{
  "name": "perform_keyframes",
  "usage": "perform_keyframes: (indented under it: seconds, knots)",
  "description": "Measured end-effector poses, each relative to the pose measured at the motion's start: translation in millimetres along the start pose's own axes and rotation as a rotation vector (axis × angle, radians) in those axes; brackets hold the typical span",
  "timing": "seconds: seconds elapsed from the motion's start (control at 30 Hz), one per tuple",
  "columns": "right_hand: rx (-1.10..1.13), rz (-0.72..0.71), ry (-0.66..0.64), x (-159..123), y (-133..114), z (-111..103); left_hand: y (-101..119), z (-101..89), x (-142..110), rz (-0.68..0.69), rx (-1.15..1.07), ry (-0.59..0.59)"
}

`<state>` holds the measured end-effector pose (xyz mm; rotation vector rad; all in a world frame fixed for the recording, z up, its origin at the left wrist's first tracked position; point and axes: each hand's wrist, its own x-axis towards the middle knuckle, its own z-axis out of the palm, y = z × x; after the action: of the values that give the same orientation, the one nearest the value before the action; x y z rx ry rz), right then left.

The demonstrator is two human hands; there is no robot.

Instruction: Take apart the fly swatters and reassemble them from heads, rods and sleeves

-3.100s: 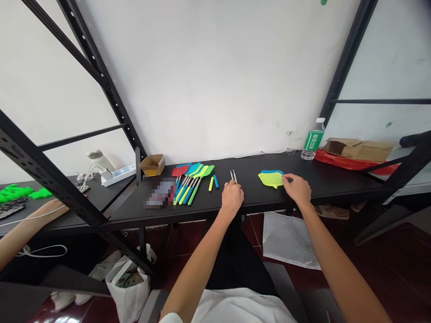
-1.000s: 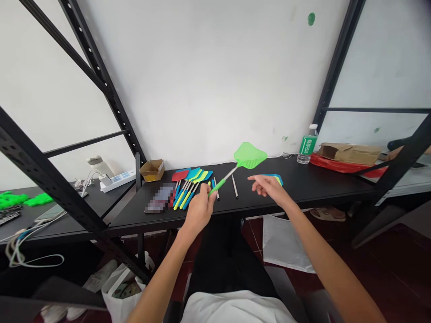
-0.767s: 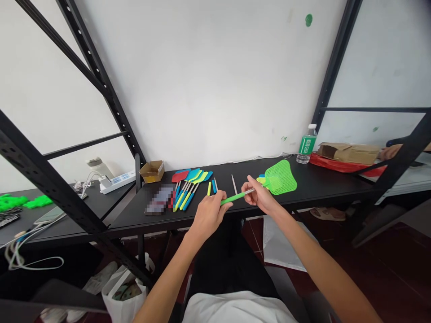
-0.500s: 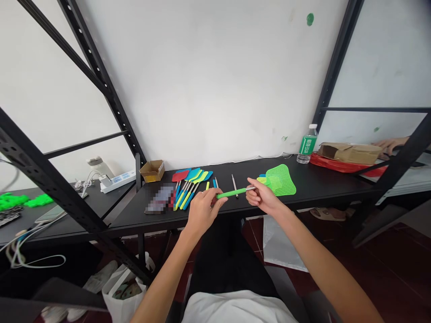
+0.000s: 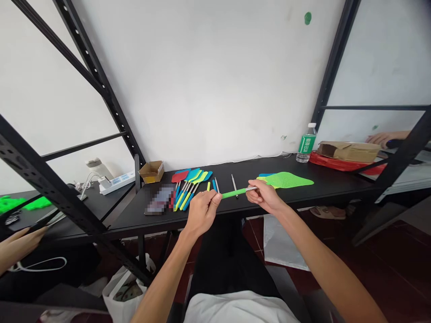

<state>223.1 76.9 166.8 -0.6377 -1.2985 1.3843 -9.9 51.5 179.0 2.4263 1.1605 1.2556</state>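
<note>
The green fly swatter [image 5: 286, 179] is being held over the bench [image 5: 247, 169]. Its handle [image 5: 234, 194] is being gripped by the left hand [image 5: 203, 211], fingers wrapped around the end; its metal shaft [image 5: 250, 189] is being pinched by the right hand's [image 5: 266, 196] fingers. The mesh head is being presented flatter than a moment ago; apparently the swatter is being rolled, handling still being continued.
</note>
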Motion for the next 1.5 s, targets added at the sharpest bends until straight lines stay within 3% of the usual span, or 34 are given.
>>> perform_keyframes:
  seconds: [0.2, 0.4, 0.53, 0.6, 0.67, 0.73, 0.83, 0.97, 1.1, 1.2, 1.33, 1.5]
  knots:
    - [-0.161, -0.116, -0.016, -1, -4, -3, -3, 6.6, 0, -0.200, -0.352, -0.005]
    - [-0.494, -0.237, -0.072, -9, -18, -8, -10, 14.8, 8, -0.463, -0.788, 0.010]
    - [-0.611, -0.224, -0.105, -10, -23, -10, -16, 12.7, 11, -0.596, -0.866, -0.031]
    - [-0.612, -0.223, -0.115, -10, -25, -20, -26, 6.3, 12, -0.677, -0.889, -0.048]
    - [-0.560, -0.264, -0.061, -11, -30, -37, -42, -4.1, 13, -0.757, -0.891, 0.022]
    - [-0.410, -0.387, 0.099, -13, -38, -60, -60, -15.7, 12, -0.775, -0.808, 0.174]
    - [-0.282, -0.404, 0.234, -18, -51, -89, -82, -24.5, 11, -0.689, -0.480, 0.234]
    - [-0.258, -0.224, 0.371, -20, -54, -100, -93, -6.9, 9, -0.627, 0.202, 0.259]
    - [-0.348, 0.026, 0.386, -16, -46, -93, -100, 23.8, 10, -0.642, 0.527, 0.232]
    - [-0.357, 0.038, 0.353, -12, -40, -86, -106, 37.3, 8, -0.498, 0.647, 0.151]
    - [-0.305, 0.041, 0.304, -6, -32, -75, -106, 38.8, 5, -0.382, 0.671, 0.077]
    - [-0.078, 0.043, 0.262, 4, -16, -52, -86, 30.3, 9, -0.332, 0.404, 0.139]
